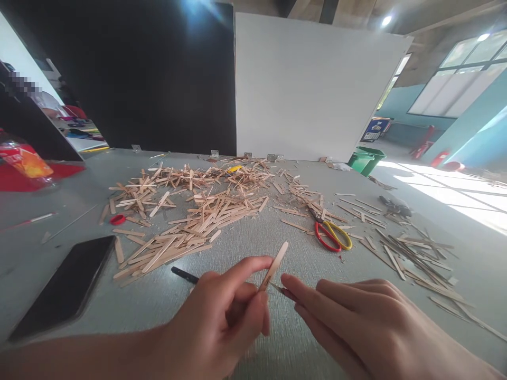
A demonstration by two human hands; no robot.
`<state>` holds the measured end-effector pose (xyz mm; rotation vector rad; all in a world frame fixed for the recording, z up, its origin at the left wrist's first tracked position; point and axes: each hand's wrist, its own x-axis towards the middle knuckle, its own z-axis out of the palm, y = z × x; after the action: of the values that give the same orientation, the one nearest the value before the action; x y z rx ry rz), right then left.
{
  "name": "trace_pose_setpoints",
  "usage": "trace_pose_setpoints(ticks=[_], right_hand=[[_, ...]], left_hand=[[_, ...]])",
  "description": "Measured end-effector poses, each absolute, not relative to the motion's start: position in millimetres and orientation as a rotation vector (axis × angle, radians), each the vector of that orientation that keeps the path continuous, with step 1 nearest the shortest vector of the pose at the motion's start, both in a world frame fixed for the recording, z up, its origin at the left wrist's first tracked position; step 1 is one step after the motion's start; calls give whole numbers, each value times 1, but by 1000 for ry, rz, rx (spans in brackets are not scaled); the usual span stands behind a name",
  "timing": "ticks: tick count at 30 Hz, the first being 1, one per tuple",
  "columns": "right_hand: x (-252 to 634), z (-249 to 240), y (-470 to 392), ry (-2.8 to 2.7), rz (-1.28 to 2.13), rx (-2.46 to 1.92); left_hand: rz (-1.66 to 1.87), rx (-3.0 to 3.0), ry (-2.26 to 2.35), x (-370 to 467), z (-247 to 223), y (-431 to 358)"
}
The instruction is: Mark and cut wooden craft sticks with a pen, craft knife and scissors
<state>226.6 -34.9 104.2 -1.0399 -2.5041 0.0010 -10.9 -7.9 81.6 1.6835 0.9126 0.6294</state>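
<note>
My left hand (pixel 233 311) pinches a wooden craft stick (pixel 280 254) between thumb and fingers, its rounded end pointing up and away. A darker narrow mark or slot shows on the stick near my fingertips. My right hand (pixel 356 316) is closed around a small, dark, pointed blade (pixel 282 290), mostly hidden by the fingers. The blade's tip is close to the stick's edge; whether they touch I cannot tell. Beyond my hands lies a spread pile of craft sticks (pixel 214 214). A black pen (pixel 184 274) lies partly behind my left hand.
Scissors with red and yellow handles (pixel 333 236) lie to the right, near thin wood strips (pixel 415 253). A black phone (pixel 65 285), a red ring (pixel 117 219) and a drink bottle (pixel 26 161) are on the left. Black and white panels (pixel 309 89) stand behind the table.
</note>
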Motion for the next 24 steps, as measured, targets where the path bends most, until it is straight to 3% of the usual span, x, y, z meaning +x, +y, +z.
trace_pose_setpoints(ticks=[9, 24], right_hand=[[211, 106, -35, -2298, 199, -1129], [196, 92, -31, -2193, 359, -1130]], left_hand=[[532, 1516, 945, -15, 74, -13], [736, 1586, 869, -8, 65, -14]])
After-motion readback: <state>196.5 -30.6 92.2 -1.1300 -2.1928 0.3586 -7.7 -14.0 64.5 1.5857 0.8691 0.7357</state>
